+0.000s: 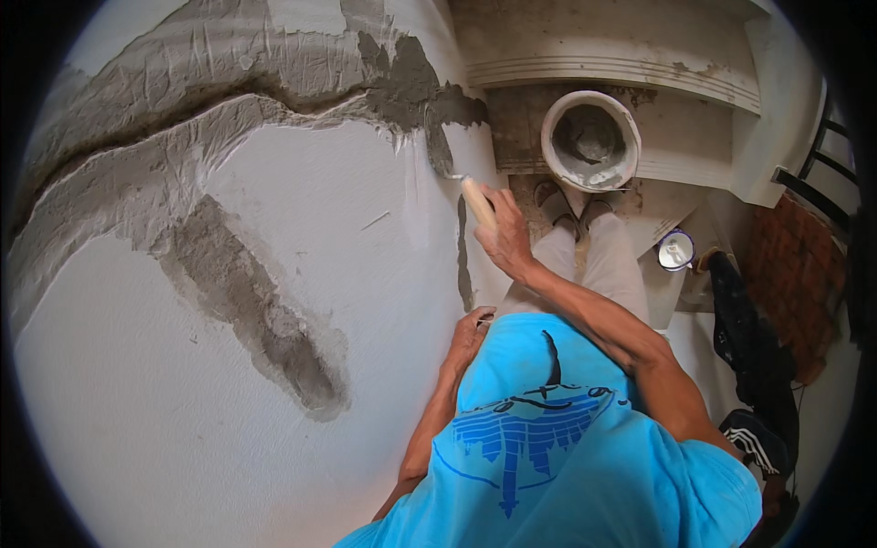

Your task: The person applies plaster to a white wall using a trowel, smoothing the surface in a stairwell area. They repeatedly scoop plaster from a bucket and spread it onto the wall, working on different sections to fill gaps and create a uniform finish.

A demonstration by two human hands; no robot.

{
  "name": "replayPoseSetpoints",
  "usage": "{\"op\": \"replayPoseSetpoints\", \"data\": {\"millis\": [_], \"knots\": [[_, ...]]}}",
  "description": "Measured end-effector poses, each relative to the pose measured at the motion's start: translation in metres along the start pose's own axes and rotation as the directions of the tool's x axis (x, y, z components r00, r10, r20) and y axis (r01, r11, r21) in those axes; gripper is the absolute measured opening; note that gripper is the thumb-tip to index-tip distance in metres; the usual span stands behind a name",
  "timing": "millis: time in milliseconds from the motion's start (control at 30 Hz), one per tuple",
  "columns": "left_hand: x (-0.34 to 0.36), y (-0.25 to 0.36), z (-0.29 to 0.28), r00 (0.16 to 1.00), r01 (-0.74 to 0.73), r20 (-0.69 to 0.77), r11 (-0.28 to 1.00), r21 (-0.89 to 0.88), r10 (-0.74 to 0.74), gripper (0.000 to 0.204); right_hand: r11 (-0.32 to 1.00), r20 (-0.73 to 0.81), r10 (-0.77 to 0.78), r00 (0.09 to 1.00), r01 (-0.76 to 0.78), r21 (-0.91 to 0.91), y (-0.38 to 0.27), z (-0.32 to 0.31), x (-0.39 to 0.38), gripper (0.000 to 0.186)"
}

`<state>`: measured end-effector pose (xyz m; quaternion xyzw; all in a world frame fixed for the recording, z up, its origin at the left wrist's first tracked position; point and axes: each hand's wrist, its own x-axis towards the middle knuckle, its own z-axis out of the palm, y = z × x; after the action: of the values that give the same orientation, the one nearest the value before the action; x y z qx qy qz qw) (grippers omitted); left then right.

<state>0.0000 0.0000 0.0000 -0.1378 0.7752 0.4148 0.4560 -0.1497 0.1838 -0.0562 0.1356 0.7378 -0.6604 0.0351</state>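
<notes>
My right hand (505, 239) grips the pale wooden handle of a trowel (475, 199), its tip touching a white wall just below a patch of wet grey mortar (422, 93). My left hand (468, 336) rests low against my body by the waist of a blue shirt; its fingers are curled, and whether it holds anything is hidden. A white bucket (590, 142) with grey mortar inside stands on the floor beyond my feet.
The white wall (183, 365) fills the left, with long grey mortar-filled cracks (265, 320). White steps (639, 64) rise at the top. A small round tin (675, 249) sits at the right, beside dark cloth (749, 347) and a brick surface (795, 265).
</notes>
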Motion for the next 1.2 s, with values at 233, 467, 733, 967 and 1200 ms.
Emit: {"op": "replayPoseSetpoints", "data": {"millis": [233, 467, 733, 967, 1200], "knots": [[0.0, -0.002, -0.001, 1.0, 0.02, -0.002, 1.0, 0.003, -0.02, 0.034, 0.998, -0.041, -0.058, 0.998, 0.058, -0.002, 0.0, -0.015, 0.01, 0.059], [0.0, 0.002, -0.002, 1.0, 0.0, 0.004, 1.0, 0.011, 0.0, 0.034, 0.996, 0.004, -0.087, 0.996, 0.087, -0.023, -0.003, -0.004, 0.02, 0.06], [0.001, -0.005, -0.002, 1.0, -0.008, 0.007, 1.0, -0.014, 0.008, 0.033, 0.999, -0.041, -0.03, 0.999, 0.031, 0.013, 0.005, -0.018, 0.002, 0.059], [-0.002, 0.002, -0.002, 1.0, -0.003, -0.001, 1.0, -0.005, 0.003, 0.033, 0.997, -0.018, 0.029, 0.999, -0.027, 0.066, -0.004, -0.006, 0.019, 0.058], [0.001, -0.005, 0.001, 0.999, 0.036, 0.016, 0.998, -0.044, -0.035, 0.032, 0.991, 0.016, 0.004, 1.0, -0.006, 0.132, -0.048, -0.007, -0.013, 0.063]]}}
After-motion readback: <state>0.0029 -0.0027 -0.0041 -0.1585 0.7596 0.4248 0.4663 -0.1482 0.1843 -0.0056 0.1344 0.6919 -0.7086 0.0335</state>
